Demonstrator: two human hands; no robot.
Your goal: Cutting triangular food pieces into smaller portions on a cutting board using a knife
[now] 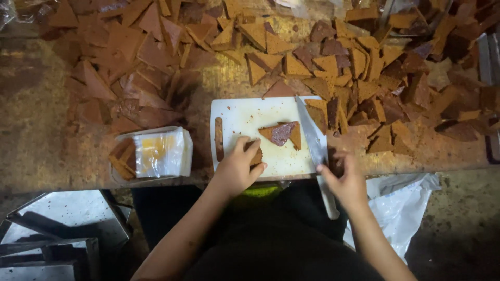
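Gripping a brown piece [256, 156], left hand [237, 169] fingers clamp; right hand [346, 182] fingers clasp knife [315, 145].

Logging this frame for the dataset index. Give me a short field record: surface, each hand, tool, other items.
surface: worn brown wooden table, with a white rectangular plastic cutting board at its near edge
left hand: left hand grips a small brown piece on the board
right hand: right hand rests at the knife's handle end, grip unclear
tool: long steel-bladed knife lying along the board's right side
on board: brown triangular slab pieces
around: heaps of brown triangular pieces; clear plastic bag holding some pieces
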